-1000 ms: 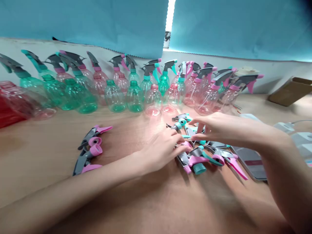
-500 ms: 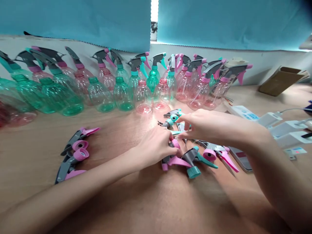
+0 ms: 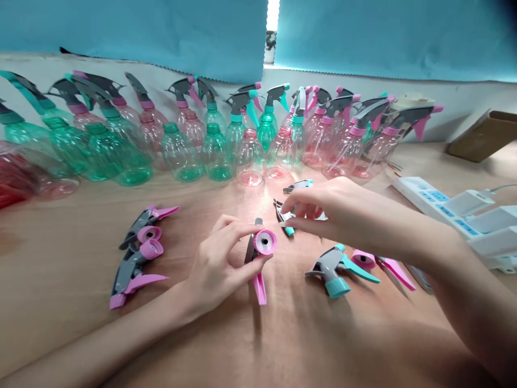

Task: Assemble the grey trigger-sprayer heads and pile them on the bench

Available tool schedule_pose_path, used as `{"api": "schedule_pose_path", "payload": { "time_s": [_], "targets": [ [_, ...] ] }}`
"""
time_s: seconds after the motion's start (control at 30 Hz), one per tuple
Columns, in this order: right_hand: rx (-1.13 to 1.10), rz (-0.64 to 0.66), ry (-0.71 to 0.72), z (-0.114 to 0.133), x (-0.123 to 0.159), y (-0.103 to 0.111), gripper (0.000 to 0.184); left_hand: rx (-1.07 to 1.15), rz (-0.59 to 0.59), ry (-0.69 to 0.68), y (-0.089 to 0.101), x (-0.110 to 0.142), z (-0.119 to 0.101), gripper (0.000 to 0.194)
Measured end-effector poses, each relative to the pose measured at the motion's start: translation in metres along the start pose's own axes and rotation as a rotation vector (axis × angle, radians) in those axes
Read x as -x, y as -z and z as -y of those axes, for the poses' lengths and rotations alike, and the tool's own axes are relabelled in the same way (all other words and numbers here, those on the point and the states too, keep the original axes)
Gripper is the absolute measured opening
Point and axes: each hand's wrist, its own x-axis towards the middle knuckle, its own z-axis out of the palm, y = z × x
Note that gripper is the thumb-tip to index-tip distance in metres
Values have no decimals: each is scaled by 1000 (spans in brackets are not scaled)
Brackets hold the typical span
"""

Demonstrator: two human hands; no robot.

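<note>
Back row: bottles with spray heads fitted (image 3: 345,156); open-necked bottles (image 3: 218,153) mostly in front of them. Two pink-trimmed spray heads (image 3: 131,275) lie at left. A teal-trimmed spray head (image 3: 331,269) lies at right, just beside another pink-collared one (image 3: 363,260), which is partly overlapped by the right forearm (image 3: 416,229). Power strip (image 3: 428,196) with white plugs behind that arm; brown box (image 3: 482,137) farther back. Red item at left edge, blurred.

Wooden desk (image 3: 283,345), white wall (image 3: 456,99), blue curtain (image 3: 383,37) with a bright gap.

Left hand (image 3: 216,267): grip pinched on a pink-and-grey spray head (image 3: 265,242), mid-desk, collar facing the camera, trigger pointing down. Right hand (image 3: 335,207): fingers curled, thumb and index apart, over a grey-and-teal spray head (image 3: 289,231); can't tell if that grip is grasping it.
</note>
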Motion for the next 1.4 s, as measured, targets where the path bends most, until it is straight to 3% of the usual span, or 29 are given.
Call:
{"api": "schedule_pose_path", "payload": {
  "time_s": [0.27,0.43,0.57,0.73,0.9,1.03,1.27,1.4],
  "targets": [
    [-89,-43,165,14,1,-15,11,62,-48,7,-4,4,1,28],
    [-129,19,154,18,0,-24,9,85,-60,-18,-4,5,2,27],
    [-371,81,44,22,-2,-32,12,76,-26,-46,-3,7,5,18],
    [-780,167,-91,21,-5,-45,21,47,-17,-96,-3,10,9,24],
    [-914,129,-185,22,-9,-49,26,31,1,-91,-4,10,11,27],
    [-839,108,-205,26,-8,-48,27,29,-5,-101,-6,11,12,28],
    [-314,-13,-226,41,1,-51,16,1,66,-93,-6,12,9,20],
    [-345,40,-232,40,-2,-51,13,2,62,-89,-5,11,8,20]
  ]
}}
